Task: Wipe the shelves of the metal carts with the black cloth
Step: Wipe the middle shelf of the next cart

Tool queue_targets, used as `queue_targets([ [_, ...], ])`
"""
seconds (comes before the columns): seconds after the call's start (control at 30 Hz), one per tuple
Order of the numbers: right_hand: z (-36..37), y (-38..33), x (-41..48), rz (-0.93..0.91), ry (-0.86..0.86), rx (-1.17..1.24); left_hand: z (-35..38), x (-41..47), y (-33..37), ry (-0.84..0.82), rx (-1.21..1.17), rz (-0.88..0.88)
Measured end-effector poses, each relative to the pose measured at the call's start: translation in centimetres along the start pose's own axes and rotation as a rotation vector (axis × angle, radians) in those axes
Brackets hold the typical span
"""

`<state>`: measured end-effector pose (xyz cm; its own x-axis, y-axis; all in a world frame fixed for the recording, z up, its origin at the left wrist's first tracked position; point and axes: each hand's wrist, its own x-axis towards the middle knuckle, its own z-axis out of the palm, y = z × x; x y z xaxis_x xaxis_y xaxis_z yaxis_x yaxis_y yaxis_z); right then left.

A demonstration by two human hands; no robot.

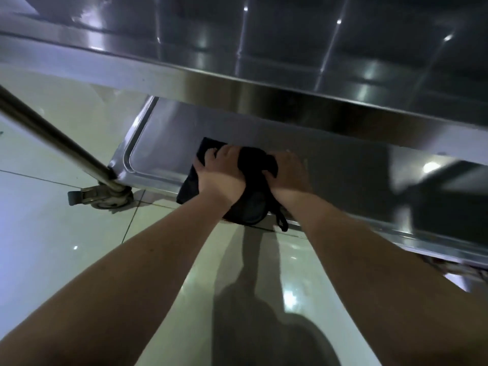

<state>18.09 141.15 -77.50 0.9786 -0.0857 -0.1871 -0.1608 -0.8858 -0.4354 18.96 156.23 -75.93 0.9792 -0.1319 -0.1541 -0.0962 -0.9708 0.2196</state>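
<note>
Soft, limp black cloth (253,161), bunched at the near edge of the lower stainless-steel cart shelf (163,130). Left hand (219,175) presses it, fingers splayed and released; the right hand (287,170) grip cannot be told. The cloth is probably light and crumples easily, so it is best held flat under the palm.

The cloth (254,161) lies on the lower shelf (169,128), beneath the upper shelf (264,96); a caster (103,199) sits at its nine o'clock.

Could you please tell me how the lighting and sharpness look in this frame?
Head view: dim overall; glare spots on the upper shelf and the floor; the person's shadow falls across that floor; the black cloth shows little detail; the right edge is blurred; wide-angle distortion slants the cart post.
</note>
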Motion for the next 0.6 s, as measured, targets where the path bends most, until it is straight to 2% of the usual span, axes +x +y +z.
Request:
queue_targets([
  [0.07,-0.6,-1.8,-0.2,0.037,0.082,0.124,-1.2,1.6,-1.0,0.072,0.101,0.033],
  [0.17,-1.9,-3.9,-0.8,0.121,0.073,0.210,-2.7,3.3,-2.3,-0.077,0.284,0.143],
  [0.27,-3.4,-5.4,-2.0,0.129,0.005,0.178,-4.2,3.1,-2.6,-0.070,0.387,0.213],
  [0.5,-6.3,-7.5,-6.8,-0.110,-0.020,0.100,-7.2,-3.5,-5.9,0.223,0.426,0.316],
  [0.6,-8.3,-9.3,-8.4,-0.186,-0.145,0.020,-9.5,-8.0,-7.4,0.201,0.454,0.335],
])
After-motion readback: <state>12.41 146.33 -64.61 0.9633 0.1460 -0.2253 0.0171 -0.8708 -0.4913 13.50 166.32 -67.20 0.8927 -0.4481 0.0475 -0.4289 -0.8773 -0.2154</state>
